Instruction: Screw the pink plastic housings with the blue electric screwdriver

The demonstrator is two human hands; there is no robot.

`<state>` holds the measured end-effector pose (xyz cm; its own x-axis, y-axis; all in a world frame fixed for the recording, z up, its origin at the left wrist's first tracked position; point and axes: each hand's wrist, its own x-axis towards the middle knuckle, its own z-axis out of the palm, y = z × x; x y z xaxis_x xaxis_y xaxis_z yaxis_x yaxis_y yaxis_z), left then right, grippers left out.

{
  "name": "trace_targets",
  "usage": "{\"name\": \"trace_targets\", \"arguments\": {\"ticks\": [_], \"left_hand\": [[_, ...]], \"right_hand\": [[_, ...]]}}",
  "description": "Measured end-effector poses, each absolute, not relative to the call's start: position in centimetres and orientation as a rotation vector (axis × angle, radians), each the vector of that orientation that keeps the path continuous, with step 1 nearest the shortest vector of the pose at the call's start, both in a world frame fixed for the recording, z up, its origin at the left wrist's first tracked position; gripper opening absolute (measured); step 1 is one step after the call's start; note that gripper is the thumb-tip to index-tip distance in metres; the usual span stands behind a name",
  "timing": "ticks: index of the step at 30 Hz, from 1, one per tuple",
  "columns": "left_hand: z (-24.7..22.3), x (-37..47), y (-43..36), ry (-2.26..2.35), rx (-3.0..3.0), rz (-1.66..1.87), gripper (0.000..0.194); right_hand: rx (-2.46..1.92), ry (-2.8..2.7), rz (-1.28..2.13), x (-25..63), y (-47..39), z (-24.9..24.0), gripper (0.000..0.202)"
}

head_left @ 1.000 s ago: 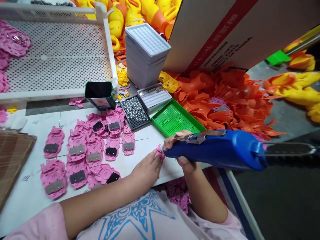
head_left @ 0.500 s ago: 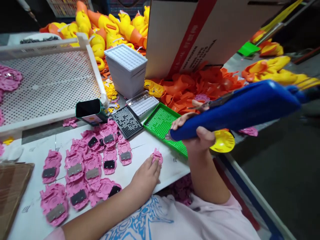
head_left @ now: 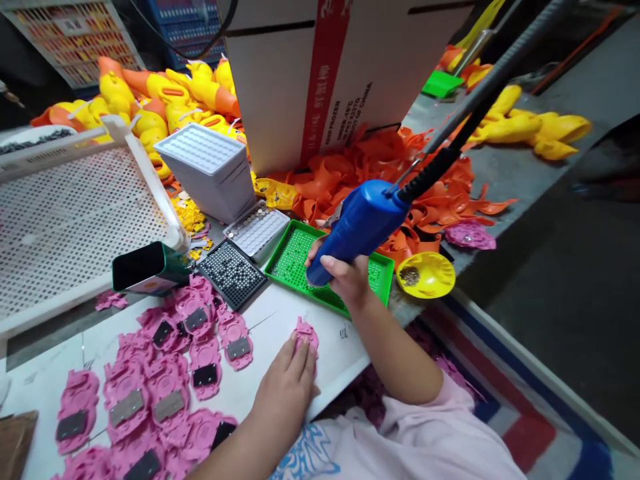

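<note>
My left hand (head_left: 285,387) rests on the white work surface with its fingers pressed together over a small pink plastic part (head_left: 306,333), which it holds down. The fingers cover much of that part. My right hand (head_left: 350,277) is wrapped round a blue electric screwdriver (head_left: 357,223), tilted, with its tip over the green perforated tray (head_left: 285,263). A cable runs from its upper end. To the left of my left hand lie several pink plastic housings (head_left: 167,393) with grey or black covers. Small bits sit in the yellow bowl (head_left: 427,275) beyond my right forearm.
A black perforated tray (head_left: 233,273), a white tray (head_left: 257,230) and stacked white trays (head_left: 205,167) stand behind. A large white crate (head_left: 75,220) and a dark open container (head_left: 150,267) are at left. Orange pieces (head_left: 330,180) lie before a cardboard box (head_left: 280,87).
The blue screwdriver has swung from nearly level to more upright and moved left and down, over the green tray. My left hand stays on the pink part. The view has shifted.
</note>
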<state>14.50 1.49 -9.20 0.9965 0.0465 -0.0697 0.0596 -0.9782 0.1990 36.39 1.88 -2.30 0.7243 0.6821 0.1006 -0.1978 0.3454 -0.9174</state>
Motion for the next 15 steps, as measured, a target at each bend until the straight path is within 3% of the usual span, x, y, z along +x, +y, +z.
{"name": "trace_targets", "arguments": {"ticks": [15], "left_hand": [[-9.38,14.39,1.67,0.059,2.942,-0.029,0.043]], "right_hand": [[-1.09,-0.535,0.663,35.81,2.51,-2.37,0.023]]}}
